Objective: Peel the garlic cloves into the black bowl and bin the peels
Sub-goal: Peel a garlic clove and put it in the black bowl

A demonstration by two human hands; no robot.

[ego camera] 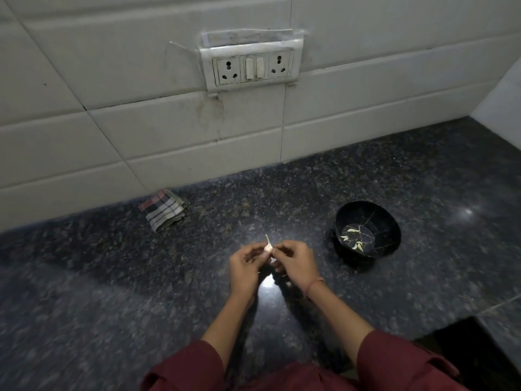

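1. While both hands met above the counter [141,277], the garlic clove [268,247] sat pinched between them, so neither hand was the nearer; it lay right at the fingertips of each.
2. Its long axis ran roughly away from the person, with a thin papery tail sticking up toward the wall.
3. The left hand [244,263] had its fingers curled in and pressed together, pinching the clove's left side; how much skin was already loose I could not tell.
4. The right hand [296,262] pinched the clove from the other side with its fingertips [277,246], the remaining fingers folded under.
5. The black bowl [390,218] stood well apart to the right of the right hand, with a few peeled cloves [353,230] already lying on its bottom.
6. By my judgement the right hand was better placed to carry the clove there once bare, a short reach rightward.
7. No bin was in view.
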